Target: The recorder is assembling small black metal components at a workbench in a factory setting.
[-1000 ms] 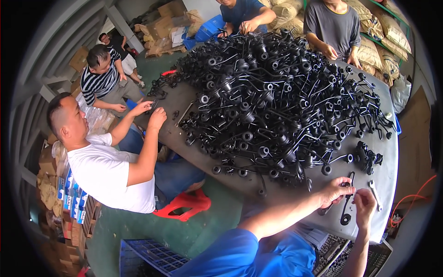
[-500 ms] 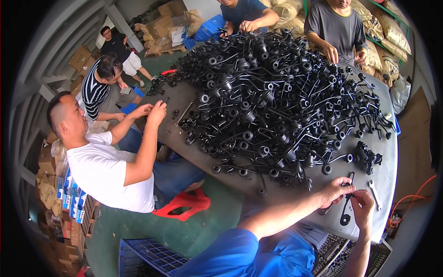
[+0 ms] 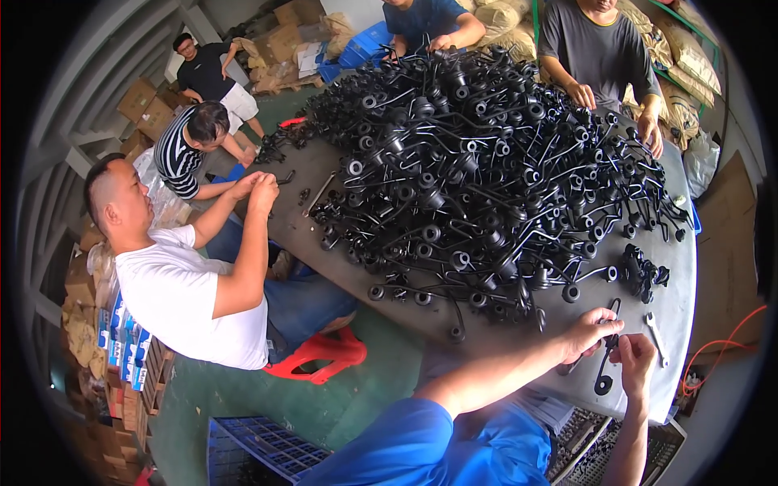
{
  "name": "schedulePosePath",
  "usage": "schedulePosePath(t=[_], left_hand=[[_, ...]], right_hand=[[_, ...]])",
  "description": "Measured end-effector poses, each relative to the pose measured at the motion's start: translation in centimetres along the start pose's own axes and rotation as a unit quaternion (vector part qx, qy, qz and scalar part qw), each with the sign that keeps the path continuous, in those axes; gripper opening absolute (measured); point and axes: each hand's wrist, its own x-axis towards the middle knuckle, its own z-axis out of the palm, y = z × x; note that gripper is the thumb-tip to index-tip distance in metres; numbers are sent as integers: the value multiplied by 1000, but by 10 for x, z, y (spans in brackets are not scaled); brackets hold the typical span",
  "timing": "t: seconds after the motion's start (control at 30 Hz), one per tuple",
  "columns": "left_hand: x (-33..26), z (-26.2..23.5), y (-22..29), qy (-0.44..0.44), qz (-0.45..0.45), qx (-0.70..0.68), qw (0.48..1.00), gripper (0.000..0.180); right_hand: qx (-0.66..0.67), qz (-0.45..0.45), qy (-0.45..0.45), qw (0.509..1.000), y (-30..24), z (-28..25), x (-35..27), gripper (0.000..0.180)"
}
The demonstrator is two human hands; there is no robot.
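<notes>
Head view: slender black part (image 3: 606,356) runs between the hands (image 3: 590,334).

Slender black rod (image 3: 608,353), round ringed near end, narrow far end, middle partly covered between hands (image 3: 636,356)

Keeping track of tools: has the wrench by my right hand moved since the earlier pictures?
No: judged by the table, the wrench beside your right hand hasn't visibly shifted.
</notes>
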Motion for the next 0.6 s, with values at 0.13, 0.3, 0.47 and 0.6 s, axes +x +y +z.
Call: schedulePosePath(t=[0.13, 0.3, 0.47, 0.6], left_hand=[[2, 2, 0, 13, -3, 15, 1000, 42], [0, 2, 3, 18, -20, 29, 999, 42], [0, 9, 3, 36, -17, 41, 998, 42], [-5, 8, 6, 25, -6, 49, 998, 43]], right_hand=[[16, -23, 20, 999, 11, 4, -2, 21], [-34, 61, -114, 991, 18, -14, 7, 40], [5, -47, -35, 998, 28, 5, 0, 38], [-8, 79, -112, 991, 29, -7, 0, 38]])
